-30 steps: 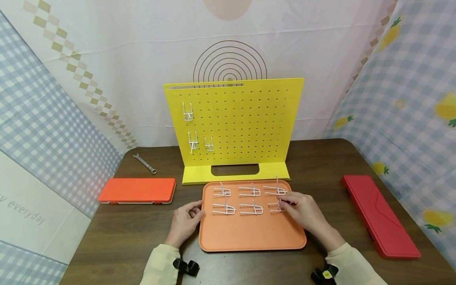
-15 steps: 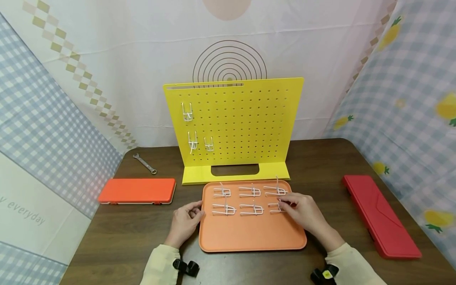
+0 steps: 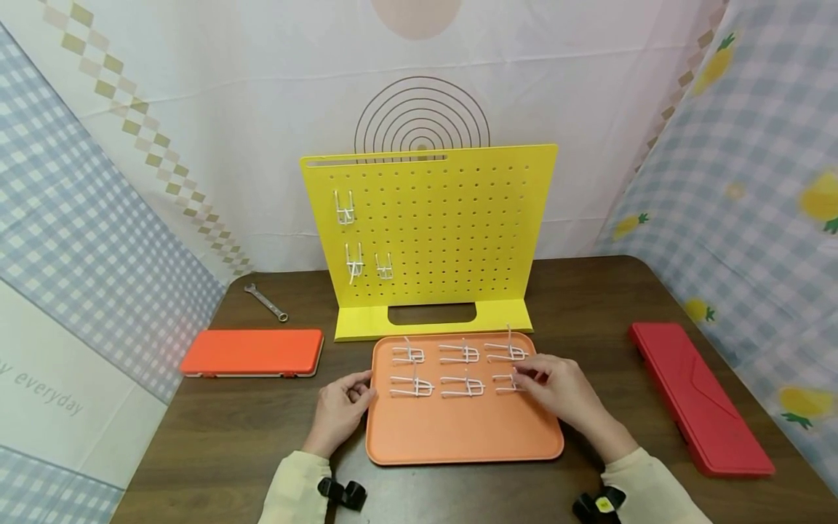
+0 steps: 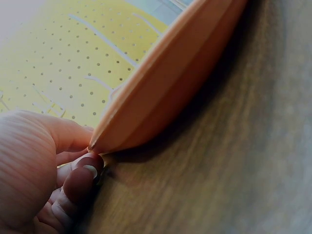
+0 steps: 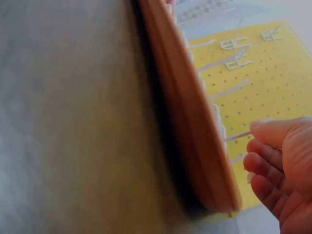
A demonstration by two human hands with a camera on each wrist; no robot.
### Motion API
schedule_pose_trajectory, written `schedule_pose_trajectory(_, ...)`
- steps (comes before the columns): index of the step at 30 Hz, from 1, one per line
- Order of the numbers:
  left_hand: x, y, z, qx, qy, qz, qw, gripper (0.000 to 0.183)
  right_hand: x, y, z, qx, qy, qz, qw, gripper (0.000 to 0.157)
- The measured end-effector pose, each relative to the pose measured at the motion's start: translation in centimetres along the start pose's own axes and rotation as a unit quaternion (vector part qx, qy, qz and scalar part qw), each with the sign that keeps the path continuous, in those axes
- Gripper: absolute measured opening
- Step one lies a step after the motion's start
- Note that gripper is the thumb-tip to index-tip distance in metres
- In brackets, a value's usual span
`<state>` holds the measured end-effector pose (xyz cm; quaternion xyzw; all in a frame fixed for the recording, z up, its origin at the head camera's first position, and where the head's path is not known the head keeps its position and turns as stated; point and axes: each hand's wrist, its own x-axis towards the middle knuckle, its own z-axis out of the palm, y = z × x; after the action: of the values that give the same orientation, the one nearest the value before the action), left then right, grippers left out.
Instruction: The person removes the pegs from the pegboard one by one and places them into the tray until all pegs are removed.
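An orange tray (image 3: 458, 437) lies on the table, bearing several white wire pegboard hooks (image 3: 411, 387) in two rows. My left hand (image 3: 339, 409) pinches the tray's left rim between thumb and fingers; the left wrist view shows the thumb tip (image 4: 80, 139) at that edge. Over the tray's right side, my right hand (image 3: 563, 389) pinches the upright prong of the near-row right hook (image 3: 504, 383), partly hidden by the fingers. In the right wrist view, thumb and forefinger meet on a thin prong (image 5: 239, 136). Behind the tray stands a yellow pegboard (image 3: 452, 225) with 3 similar hooks hung at its left.
A closed orange case (image 3: 252, 351) lies left of the tray, with a wrench (image 3: 266, 302) behind it. On the right lies a long red case (image 3: 700, 397). Patterned cloth hangs behind and on both sides of the brown table (image 3: 222, 451).
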<state>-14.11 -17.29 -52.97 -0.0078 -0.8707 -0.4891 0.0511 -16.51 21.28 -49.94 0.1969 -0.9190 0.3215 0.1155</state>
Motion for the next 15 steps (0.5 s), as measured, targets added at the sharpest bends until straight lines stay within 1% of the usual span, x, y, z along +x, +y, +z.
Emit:
schedule_pose_trajectory(3, 0.0, 0.0, 0.1, -0.002, -0.001, 0.001, 1.0000, 0.029, -0.1, 0.5, -0.8, 0.000, -0.004, 0.013, 1.000, 0.021)
schedule_pose_trajectory(6, 0.0, 0.1, 0.1, -0.002, 0.000, 0.002, 1.0000, 0.028, -0.2, 1.4, -1.7, 0.007, -0.009, 0.038, 0.999, 0.022)
schedule_pose_trajectory(10, 0.0, 0.1, 0.0, -0.001, 0.001, 0.003, 1.0000, 0.028, -0.2, 3.1, -2.4, 0.048, -0.028, 0.078, 0.995, 0.024)
schedule_pose_trajectory(14, 0.0, 0.1, 0.0, 0.002, 0.002, 0.004, 1.0000, 0.028, -0.2, 4.5, -2.5, 0.090, -0.051, 0.120, 0.987, 0.027)
schedule_pose_trajectory(15, 0.0, 0.0, 0.0, 0.003, 0.003, 0.005, 1.0000, 0.028, -0.3, 4.7, -2.5, 0.093, -0.058, 0.127, 0.986, 0.028)
